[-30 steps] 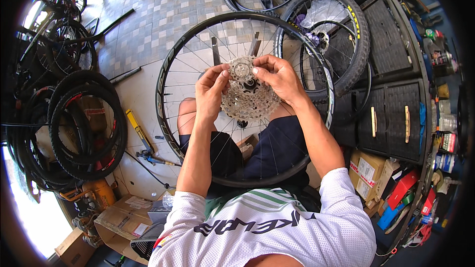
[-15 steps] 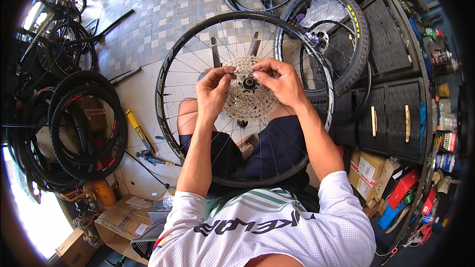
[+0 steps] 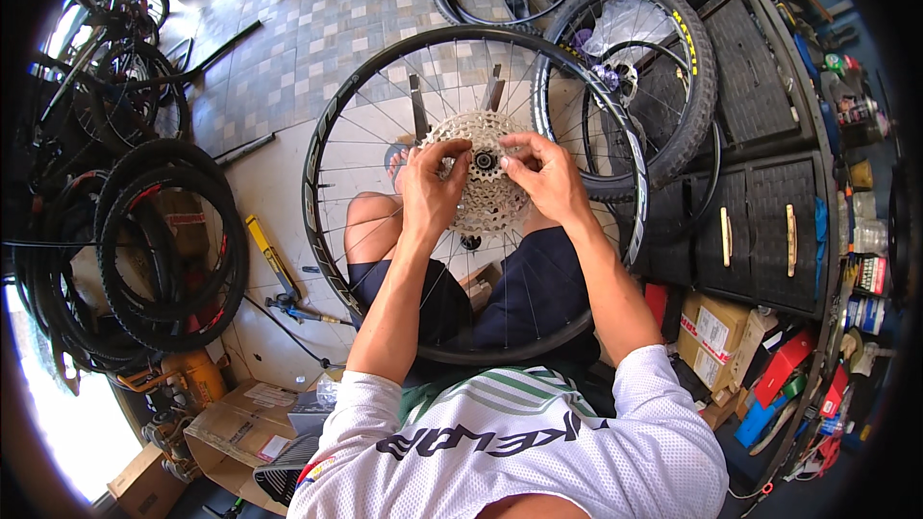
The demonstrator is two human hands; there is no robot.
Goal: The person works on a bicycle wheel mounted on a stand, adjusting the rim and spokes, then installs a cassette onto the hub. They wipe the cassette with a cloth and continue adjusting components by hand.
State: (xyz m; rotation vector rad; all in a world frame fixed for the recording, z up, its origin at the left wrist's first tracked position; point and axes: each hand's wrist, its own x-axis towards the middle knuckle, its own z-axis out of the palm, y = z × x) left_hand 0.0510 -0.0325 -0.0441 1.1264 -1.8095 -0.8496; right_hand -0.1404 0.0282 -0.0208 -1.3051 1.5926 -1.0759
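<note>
I note that the left hand (image 3: pixel 433 187) has shifted rightward since the earlier frame, thumb and forefinger nearly meeting, grip indeterminable. The cassette (image 3: pixel 490 209) lies beneath both hands' fingers; the right hand's (image 3: pixel 550 178) thumb and forefinger stand parted, visibly holding nothing.

L hand (image 3: pixel 435 190) & R hand (image 3: pixel 550 181) face each other, fingertips apart. L fingers (image 3: pixel 444 148) curl, index nr thumb; can't tell if touching. R index & thumb parted, approx. level w/ L's. L forearm (image 3: pixel 391 308) & R forearm (image 3: pixel 615 284), both bare, angle fwd & inward.
</note>
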